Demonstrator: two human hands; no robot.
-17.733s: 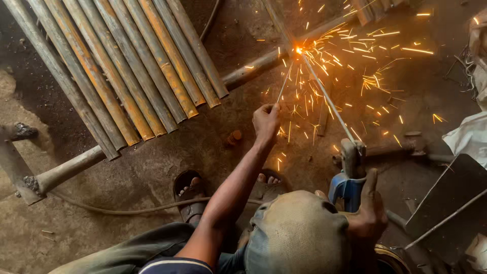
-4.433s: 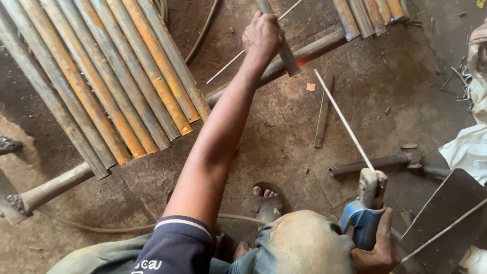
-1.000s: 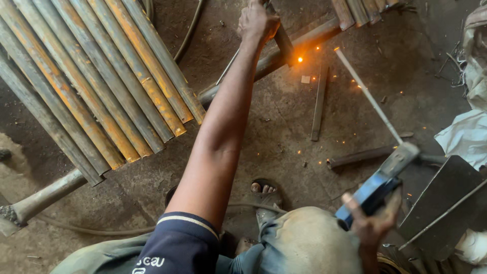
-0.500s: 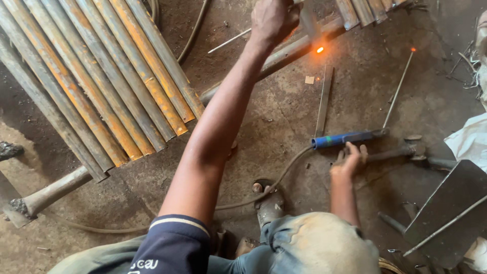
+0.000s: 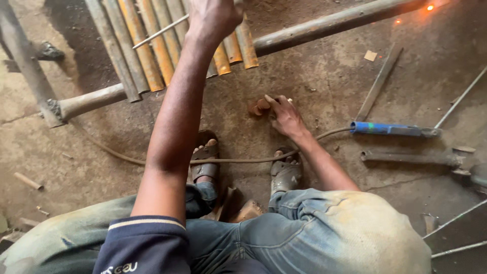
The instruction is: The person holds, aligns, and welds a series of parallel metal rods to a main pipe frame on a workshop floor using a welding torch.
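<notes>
Since a moment ago my right hand [image 5: 285,115] has left the blue electrode holder [image 5: 388,129], which lies on the floor, and reaches with fingers spread to a small brown piece [image 5: 259,106]. My left hand [image 5: 215,18] grips the long pipe [image 5: 324,24].

No packages, labels, signs or screens show on this workshop floor. The nearest to one is a small pale card scrap [image 5: 371,56] lying flat on the dirt, far right, just beside the flat bar [image 5: 379,82].
</notes>
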